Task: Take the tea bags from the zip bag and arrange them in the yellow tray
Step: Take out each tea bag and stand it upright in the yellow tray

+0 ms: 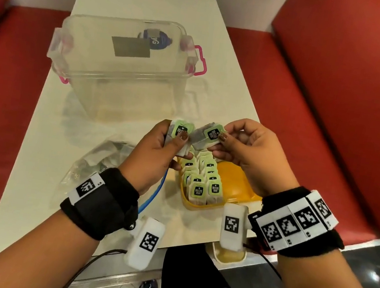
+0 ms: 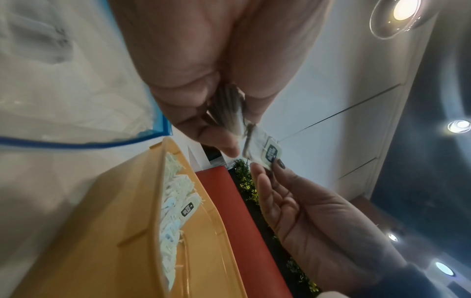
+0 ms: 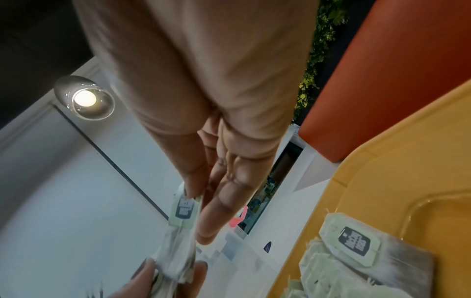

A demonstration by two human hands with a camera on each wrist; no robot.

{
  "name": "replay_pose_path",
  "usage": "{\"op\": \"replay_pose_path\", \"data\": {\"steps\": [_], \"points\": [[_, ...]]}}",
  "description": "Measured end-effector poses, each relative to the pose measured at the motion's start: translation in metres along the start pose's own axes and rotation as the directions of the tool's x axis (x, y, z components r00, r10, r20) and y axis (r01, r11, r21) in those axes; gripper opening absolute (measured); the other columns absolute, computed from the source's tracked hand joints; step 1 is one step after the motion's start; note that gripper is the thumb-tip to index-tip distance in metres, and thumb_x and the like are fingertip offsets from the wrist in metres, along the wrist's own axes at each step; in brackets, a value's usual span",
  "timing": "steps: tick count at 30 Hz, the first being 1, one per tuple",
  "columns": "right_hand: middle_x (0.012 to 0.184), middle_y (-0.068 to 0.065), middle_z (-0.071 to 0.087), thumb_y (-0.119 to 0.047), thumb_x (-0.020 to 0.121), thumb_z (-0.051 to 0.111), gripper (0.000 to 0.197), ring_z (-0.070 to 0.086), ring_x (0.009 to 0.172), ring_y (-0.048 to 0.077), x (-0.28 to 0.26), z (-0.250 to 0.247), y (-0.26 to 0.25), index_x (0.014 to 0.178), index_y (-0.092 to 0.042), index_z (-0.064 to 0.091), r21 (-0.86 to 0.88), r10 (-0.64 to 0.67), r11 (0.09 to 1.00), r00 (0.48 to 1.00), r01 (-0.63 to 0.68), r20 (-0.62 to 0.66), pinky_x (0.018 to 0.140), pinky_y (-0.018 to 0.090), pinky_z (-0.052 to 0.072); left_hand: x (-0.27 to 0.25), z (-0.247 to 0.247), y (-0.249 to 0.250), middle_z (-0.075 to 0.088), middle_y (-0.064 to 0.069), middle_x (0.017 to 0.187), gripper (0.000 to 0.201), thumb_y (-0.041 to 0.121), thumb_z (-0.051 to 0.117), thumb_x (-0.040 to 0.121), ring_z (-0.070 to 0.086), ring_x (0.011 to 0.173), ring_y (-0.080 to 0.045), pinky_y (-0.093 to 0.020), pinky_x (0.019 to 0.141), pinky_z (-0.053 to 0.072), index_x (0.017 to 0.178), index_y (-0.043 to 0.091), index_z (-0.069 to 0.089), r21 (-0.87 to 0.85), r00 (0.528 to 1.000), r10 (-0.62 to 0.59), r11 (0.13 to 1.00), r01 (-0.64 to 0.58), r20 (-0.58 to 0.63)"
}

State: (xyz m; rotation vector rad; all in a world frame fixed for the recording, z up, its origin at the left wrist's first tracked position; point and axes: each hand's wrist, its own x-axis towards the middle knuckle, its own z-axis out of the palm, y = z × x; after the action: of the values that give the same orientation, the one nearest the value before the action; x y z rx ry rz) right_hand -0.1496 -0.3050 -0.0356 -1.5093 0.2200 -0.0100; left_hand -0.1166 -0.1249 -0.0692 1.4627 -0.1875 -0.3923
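Grey tea bag (image 1: 204, 137) bears a green, black-printed tag.

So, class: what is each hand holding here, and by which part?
The left hand grips a small stack of tea bags round their bodies. The right hand pinches one tea bag by its green tag end.
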Motion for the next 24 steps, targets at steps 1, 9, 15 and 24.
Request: {"op": "replay_pose_path", "data": {"steps": [1, 9, 15, 24], "points": [[0.083, 0.027, 0.062, 0.003, 0.091, 0.057, 0.005, 0.065, 0.072, 0.030, 0.000, -0.001, 0.000, 0.094, 0.000, 0.056, -0.007, 0.000, 1.000, 1.000, 0.000, 0.000, 0.066, 0.029, 0.058, 0.000, 0.001, 0.000, 0.065, 0.002, 0.089, 0.006, 0.020, 0.048, 0.099, 0.066, 0.071, -0.004, -0.018, 0.051, 0.048, 0.102, 0.020, 0.053, 0.018, 1.000, 0.016, 1.000, -0.016, 0.002], [0.087, 0.022, 0.067, -0.001, 0.088, 0.063, 0.009, 0.067, 0.072, 0.025, 0.006, -0.007, -0.002, 0.092, -0.009, 0.062, -0.220, -0.090, 0.972, 0.996, 0.086, -0.009, 0.062, 0.031, 0.055, 0.005, 0.003, -0.001, 0.067, 0.002, 0.088, 0.014, 0.008, 0.058, 0.093, 0.065, 0.069, -0.006, -0.017, 0.050, 0.044, 0.101, 0.020, 0.056, 0.077, 0.996, 0.085, 0.993, -0.086, 0.014], [0.075, 0.011, 0.068, -0.003, 0.085, 0.067, 0.007, 0.062, 0.065, 0.015, 0.012, -0.012, -0.004, 0.090, -0.007, 0.070, -0.416, -0.167, 0.895, 0.986, 0.164, 0.029, 0.060, 0.025, 0.053, 0.004, 0.000, -0.004, 0.068, -0.002, 0.087, 0.011, 0.011, 0.058, 0.094, 0.064, 0.070, -0.007, -0.021, 0.051, 0.044, 0.103, 0.017, 0.056, 0.082, 0.998, 0.067, 0.994, -0.068, 0.013], [0.065, -0.006, 0.066, -0.014, 0.084, 0.069, 0.004, 0.060, 0.059, 0.006, 0.037, -0.030, -0.035, 0.084, -0.019, 0.070, -0.854, -0.076, 0.473, 0.976, 0.215, 0.204, 0.057, 0.020, 0.045, -0.003, -0.011, -0.015, 0.068, 0.001, 0.089, 0.012, 0.019, 0.054, 0.097, 0.066, 0.073, -0.007, -0.022, 0.053, 0.048, 0.106, 0.011, 0.056, 0.054, 0.997, -0.081, 0.995, 0.082, -0.007]]}}
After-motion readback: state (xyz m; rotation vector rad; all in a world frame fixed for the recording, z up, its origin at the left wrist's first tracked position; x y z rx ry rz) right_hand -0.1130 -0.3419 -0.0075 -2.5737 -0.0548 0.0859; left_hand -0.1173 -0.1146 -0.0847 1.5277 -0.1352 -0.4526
